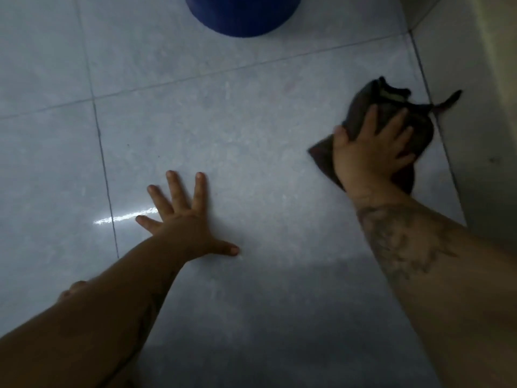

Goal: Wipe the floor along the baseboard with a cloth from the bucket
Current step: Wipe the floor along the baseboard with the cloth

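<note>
Head view, looking down at a pale grey tiled floor [251, 152] crossed by thin dark grout lines. The right hand [369, 152] presses on a dark, crumpled cloth [391, 107], fingers spread over its top and the thumb curled around its left edge, so the hand is clamped on the cloth. The cloth lies on the floor just beside the baseboard [461, 135], a pale strip running along the right side; one thin corner of the cloth trails across the joint and touches it. The left hand [184, 219] rests flat on the floor, palm down, fingers and thumb spread wide apart, holding nothing; it sits well apart from the cloth. A bright streak of reflected light lies on the tile just left of this hand. The blue bucket [240, 15] stands on the floor at the top edge, only its lower part visible, well apart from both hands.
</note>
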Demonstrator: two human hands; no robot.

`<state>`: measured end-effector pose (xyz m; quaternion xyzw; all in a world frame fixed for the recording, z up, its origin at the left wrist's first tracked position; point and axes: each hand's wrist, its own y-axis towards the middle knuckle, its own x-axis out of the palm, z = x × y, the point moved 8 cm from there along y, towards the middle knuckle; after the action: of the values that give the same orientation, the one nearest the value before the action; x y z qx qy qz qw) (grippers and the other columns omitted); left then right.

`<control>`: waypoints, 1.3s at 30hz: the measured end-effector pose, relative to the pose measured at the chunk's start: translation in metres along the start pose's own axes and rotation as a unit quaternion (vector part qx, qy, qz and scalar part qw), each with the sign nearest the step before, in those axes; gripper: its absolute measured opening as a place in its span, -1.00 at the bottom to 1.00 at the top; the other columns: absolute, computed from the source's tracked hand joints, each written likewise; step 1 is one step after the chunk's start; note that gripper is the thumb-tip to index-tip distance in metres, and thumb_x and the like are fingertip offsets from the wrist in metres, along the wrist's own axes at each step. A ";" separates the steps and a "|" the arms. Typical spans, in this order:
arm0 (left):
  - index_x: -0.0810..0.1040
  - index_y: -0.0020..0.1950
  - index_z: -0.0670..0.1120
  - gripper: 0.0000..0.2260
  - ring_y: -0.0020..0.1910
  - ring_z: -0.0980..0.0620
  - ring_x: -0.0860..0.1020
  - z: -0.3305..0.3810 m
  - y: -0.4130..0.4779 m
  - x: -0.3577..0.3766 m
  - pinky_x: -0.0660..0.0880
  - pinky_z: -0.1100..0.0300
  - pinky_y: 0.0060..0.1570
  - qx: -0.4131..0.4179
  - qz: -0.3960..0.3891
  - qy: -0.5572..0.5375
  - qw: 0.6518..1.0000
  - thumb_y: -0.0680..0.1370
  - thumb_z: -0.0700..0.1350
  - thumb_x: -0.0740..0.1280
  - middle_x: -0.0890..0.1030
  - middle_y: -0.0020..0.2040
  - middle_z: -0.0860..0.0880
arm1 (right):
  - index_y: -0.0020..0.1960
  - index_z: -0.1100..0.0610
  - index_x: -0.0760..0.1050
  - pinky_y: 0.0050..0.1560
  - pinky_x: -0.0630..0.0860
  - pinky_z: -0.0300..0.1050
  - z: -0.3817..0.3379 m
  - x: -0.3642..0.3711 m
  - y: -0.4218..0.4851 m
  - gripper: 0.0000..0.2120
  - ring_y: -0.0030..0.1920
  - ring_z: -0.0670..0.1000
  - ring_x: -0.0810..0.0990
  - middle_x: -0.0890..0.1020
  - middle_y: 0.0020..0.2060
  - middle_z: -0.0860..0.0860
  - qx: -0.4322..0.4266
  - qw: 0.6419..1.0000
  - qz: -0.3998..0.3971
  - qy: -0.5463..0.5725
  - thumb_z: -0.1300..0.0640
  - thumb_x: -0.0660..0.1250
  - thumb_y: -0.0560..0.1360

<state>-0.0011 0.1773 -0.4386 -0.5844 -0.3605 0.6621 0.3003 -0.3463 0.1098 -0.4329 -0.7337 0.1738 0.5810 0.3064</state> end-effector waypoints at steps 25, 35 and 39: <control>-0.75 0.13 0.28 0.36 0.23 -0.33 -0.67 -0.003 0.009 0.005 -0.27 -0.56 0.27 -0.011 -0.055 0.006 0.998 0.14 0.37 0.53 -0.78 0.22 -0.09 | 0.52 -0.22 0.01 0.41 -0.09 0.42 -0.220 0.043 -0.058 -0.37 0.53 0.23 -0.07 -0.05 0.57 0.04 -0.391 0.910 -0.079 -0.114 -0.31 0.04 0.49; 0.00 0.59 0.09 -0.11 0.57 -0.14 -0.01 -0.001 -0.014 -0.033 0.11 -0.19 0.47 0.074 0.066 -0.126 0.987 0.41 0.33 0.36 -0.08 0.62 -0.05 | 0.45 -0.21 0.23 0.36 0.29 0.27 -0.029 0.022 -0.192 -0.43 0.49 0.16 0.13 0.11 0.55 0.00 -0.295 0.933 -0.207 -0.021 -0.36 -0.05 0.50; -0.01 0.59 0.01 -0.03 0.46 -0.11 0.30 0.067 -0.029 -0.017 0.32 -0.01 0.39 0.139 0.028 -0.214 0.966 0.37 0.17 0.49 0.25 0.53 -0.11 | 0.53 -0.14 -0.02 0.39 0.24 0.26 -0.058 -0.013 -0.140 -0.22 0.52 0.15 -0.01 -0.08 0.57 -0.03 -0.379 0.911 -0.149 -0.069 -0.13 0.34 0.45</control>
<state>-0.0661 0.1716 -0.4013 -0.3914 -0.3042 0.8236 0.2756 -0.2209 0.1761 -0.3778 -0.7699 -0.1920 0.6004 0.0996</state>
